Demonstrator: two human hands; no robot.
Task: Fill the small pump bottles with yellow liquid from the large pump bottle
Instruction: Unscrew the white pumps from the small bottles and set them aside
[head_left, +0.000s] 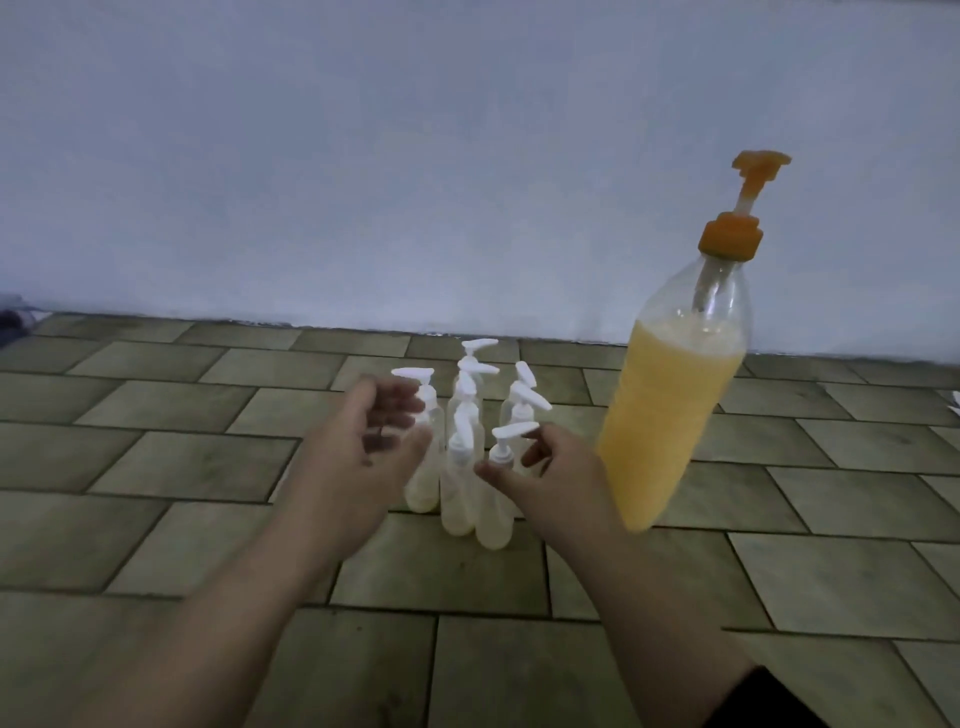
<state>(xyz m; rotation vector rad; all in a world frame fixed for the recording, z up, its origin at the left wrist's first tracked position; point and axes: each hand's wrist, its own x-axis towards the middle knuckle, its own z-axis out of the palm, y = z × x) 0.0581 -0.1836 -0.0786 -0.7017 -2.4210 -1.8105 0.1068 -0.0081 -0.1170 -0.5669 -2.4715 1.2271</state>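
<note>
Head view: pale wall (415, 156) above a tiled floor (156, 467). On the floor to the right stands the large pump bottle (670, 415), mostly full of yellow liquid, orange pump on top, just beside the right hand (545, 467) and untouched by it. A cluster of small pump bottles (467, 467) with white pumps stands between both hands. The left hand (384, 441) hovers with fingers loosely spread, holding nothing. The right hand's thumb and fingers are apart around the nearest small bottle's neck; whether they touch it is unclear.
</note>
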